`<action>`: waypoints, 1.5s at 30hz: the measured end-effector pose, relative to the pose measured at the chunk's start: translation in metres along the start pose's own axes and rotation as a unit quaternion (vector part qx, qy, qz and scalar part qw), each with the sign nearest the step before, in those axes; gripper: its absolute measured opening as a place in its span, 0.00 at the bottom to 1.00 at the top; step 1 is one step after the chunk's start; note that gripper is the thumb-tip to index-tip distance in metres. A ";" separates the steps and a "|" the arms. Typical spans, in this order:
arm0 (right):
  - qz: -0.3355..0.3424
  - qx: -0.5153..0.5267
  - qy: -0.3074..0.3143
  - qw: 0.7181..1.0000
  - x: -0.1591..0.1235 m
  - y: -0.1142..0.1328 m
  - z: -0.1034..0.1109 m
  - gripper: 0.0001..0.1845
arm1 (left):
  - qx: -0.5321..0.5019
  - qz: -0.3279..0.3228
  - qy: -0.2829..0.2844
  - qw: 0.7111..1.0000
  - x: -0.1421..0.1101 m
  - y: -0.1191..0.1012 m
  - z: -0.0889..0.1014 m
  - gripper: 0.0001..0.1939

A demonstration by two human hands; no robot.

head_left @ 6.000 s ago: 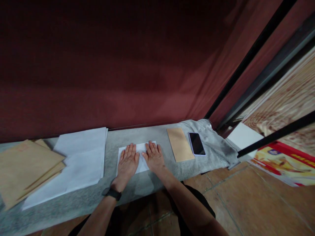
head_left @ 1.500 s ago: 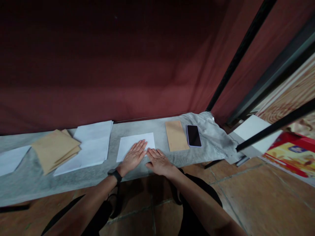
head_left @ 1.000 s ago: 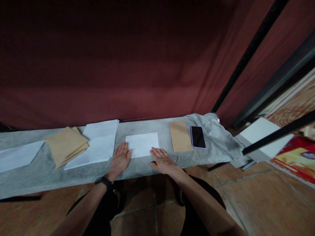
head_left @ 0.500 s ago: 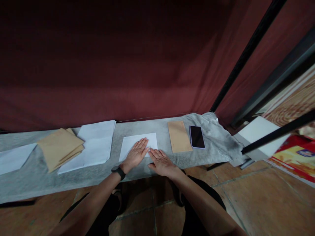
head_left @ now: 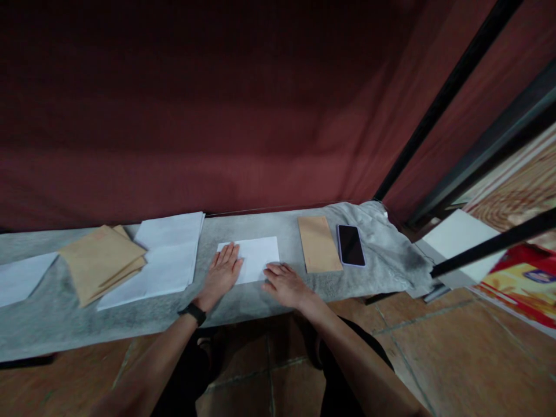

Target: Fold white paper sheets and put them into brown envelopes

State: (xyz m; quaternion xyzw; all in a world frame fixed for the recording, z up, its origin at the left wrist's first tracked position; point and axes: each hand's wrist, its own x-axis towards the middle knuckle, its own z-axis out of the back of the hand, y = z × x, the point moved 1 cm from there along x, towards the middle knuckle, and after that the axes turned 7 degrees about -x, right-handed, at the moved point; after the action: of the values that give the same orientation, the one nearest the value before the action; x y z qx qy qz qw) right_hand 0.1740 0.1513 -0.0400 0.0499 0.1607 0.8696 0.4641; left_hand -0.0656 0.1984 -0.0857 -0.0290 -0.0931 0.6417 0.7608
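A white sheet of paper (head_left: pixel 258 255), seemingly folded, lies on the grey cloth in front of me. Flat across its left side rests my left hand (head_left: pixel 223 272), fingers stretched out and a dark watch on the wrist. At the sheet's lower right corner is my right hand (head_left: pixel 284 284), its fingers extended and touching the paper. Neither hand grips anything. Just right of the sheet lies a brown envelope (head_left: pixel 320 243), with a phone (head_left: pixel 351 245) in a pale purple case beside it.
Left of my hands are a stack of white paper (head_left: pixel 171 249), several brown envelopes (head_left: pixel 102 255) overlapping it, and more white paper (head_left: pixel 24 279). The grey cloth (head_left: pixel 152 315) covers a narrow bench against a dark red wall (head_left: pixel 243 174). Black bars (head_left: pixel 452 95) stand at right.
My left hand has slid left across the sheet, away from my right hand. The right hand has stayed near the sheet's right corner. More of the paper's middle shows.
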 end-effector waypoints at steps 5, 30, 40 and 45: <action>-0.049 -0.003 -0.102 0.994 0.038 0.018 0.007 0.27 | -0.002 0.026 0.004 1.000 -0.002 -0.013 0.004 0.31; -0.175 -0.084 -0.174 0.966 0.092 0.007 -0.047 0.32 | -0.008 0.030 0.011 0.999 -0.008 -0.019 0.007 0.31; -0.221 -0.113 -0.180 0.952 0.070 -0.014 -0.042 0.35 | -0.034 0.050 -0.017 0.998 -0.009 -0.005 0.002 0.32; -0.235 -0.092 -0.166 0.953 0.055 -0.026 -0.037 0.34 | -0.030 0.066 -0.031 0.997 -0.011 0.005 0.003 0.33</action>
State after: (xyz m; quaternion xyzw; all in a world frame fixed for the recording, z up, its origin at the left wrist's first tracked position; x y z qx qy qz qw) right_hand 0.1544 0.2015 -0.0863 0.1111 0.0078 0.7266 0.6780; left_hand -0.0727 0.1883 -0.0847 -0.0380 -0.1339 0.6881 0.7121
